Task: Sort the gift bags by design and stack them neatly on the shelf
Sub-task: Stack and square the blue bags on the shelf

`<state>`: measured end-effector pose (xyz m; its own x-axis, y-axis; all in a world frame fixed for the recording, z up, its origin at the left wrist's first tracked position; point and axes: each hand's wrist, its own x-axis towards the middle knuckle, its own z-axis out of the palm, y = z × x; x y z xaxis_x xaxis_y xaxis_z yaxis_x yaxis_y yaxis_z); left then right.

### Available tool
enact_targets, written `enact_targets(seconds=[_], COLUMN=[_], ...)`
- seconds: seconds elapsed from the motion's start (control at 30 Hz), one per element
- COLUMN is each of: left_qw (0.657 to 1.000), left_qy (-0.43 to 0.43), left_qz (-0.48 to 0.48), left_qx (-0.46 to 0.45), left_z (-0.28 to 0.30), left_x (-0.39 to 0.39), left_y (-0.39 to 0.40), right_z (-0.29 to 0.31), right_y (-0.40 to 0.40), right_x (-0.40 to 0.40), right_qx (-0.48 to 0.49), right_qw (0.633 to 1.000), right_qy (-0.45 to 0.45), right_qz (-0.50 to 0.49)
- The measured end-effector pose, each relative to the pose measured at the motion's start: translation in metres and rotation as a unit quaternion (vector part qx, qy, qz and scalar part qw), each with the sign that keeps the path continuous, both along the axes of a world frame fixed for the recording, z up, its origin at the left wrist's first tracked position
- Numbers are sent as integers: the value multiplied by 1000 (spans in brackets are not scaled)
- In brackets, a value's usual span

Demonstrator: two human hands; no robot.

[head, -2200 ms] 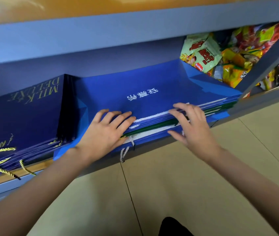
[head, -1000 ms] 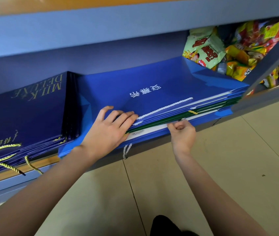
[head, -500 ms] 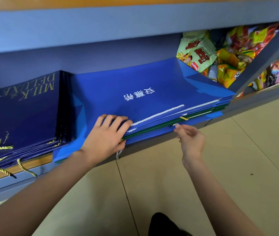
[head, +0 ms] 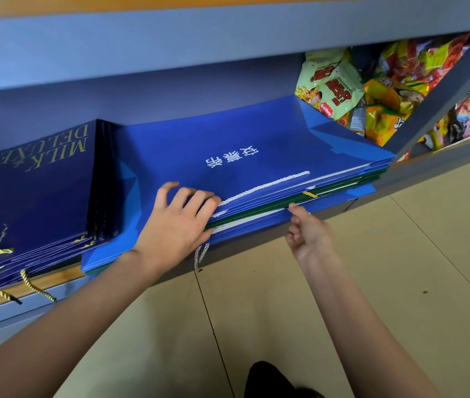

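Left hand presses blue gift bags.

A small retail shop — grey-blue metal shelving low over a beige tiled floor holds stock laid out for sale: flat stacks of blue gift bags and navy "Milk Deluxe" bags, with bright snack packets heaped in the next bay — goods in quantity, as in a store.
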<state>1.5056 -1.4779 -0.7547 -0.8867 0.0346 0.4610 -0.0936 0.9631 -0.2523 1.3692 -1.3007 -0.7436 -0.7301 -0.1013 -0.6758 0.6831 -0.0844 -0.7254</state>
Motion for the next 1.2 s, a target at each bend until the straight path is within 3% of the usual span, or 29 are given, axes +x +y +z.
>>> enact_targets(seconds=[0.1, 0.17, 0.33, 0.43, 0.53, 0.7, 0.83, 1.0, 1.1, 1.2], left_qw=[1000, 999, 999, 1000, 1000, 999, 996, 994, 996, 996], left_qy=[25, 35, 30, 10, 20, 24, -15, -4, 2, 8], left_qz=[-5, -5, -4, 1, -3, -9, 0, 9, 4, 4], left_qx=[7, 10, 14, 16, 18, 41, 91, 104, 89, 85], left_z=[8, 13, 13, 3, 2, 14, 13, 20, 22, 20], left_x=[-1, -2, -2, 0, 0, -4, -5, -8, -8, -7], left_y=[-3, -5, -5, -2, -1, -8, -9, -12, -11, -11], right_z=[-1, 1, 8, 2, -2, 13, 20, 18, 14, 5], right_y=[1, 2, -16, -28, -30, -23, -11, -5, -7, -16], right_x=[-2, -1, 13, 19, 25, 19, 15, 20, 20, 20], right_qx=[-81, -81, 101, 158, 157, 34, 66, 112, 175, 326], right_qw=[997, 996, 976, 961, 961, 992, 991, 982, 956, 856], right_qy=[-1, 40, 186, 223, 224, 123, 109, 139, 223, 378], right_qz=[2, 13, 48, 43, 32, 4, 40, 58, 73, 135])
